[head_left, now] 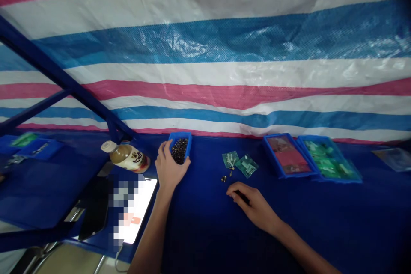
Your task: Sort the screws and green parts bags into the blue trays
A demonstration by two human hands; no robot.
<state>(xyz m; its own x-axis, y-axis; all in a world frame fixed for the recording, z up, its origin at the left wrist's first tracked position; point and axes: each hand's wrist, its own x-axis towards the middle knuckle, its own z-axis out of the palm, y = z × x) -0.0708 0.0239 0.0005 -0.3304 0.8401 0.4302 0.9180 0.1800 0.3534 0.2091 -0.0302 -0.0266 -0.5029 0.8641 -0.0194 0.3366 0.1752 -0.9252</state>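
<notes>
My left hand (170, 167) straddles the near end of a small blue bin (189, 141), with fingers along its left side and thumb at its right. Inside the bin lies a heap of small dark and brassy metal parts (179, 150). My right hand (253, 205) rests low over the blue table, fingers curled and thumb against them; what they hold, if anything, is hidden. Just beyond those fingertips are a few loose metal parts (224, 178). Behind them lie two small green-tinted plastic packets, a left one (230, 159) and a right one (247, 165), with pale labels.
To the right stand a blue tray with pinkish-red contents (289, 154) and another blue tray full of green packets (330, 160). A drink bottle (130, 157), a lit phone (141, 205) and a dark object (94, 207) are at left. A striped tarp (205, 72) hangs behind.
</notes>
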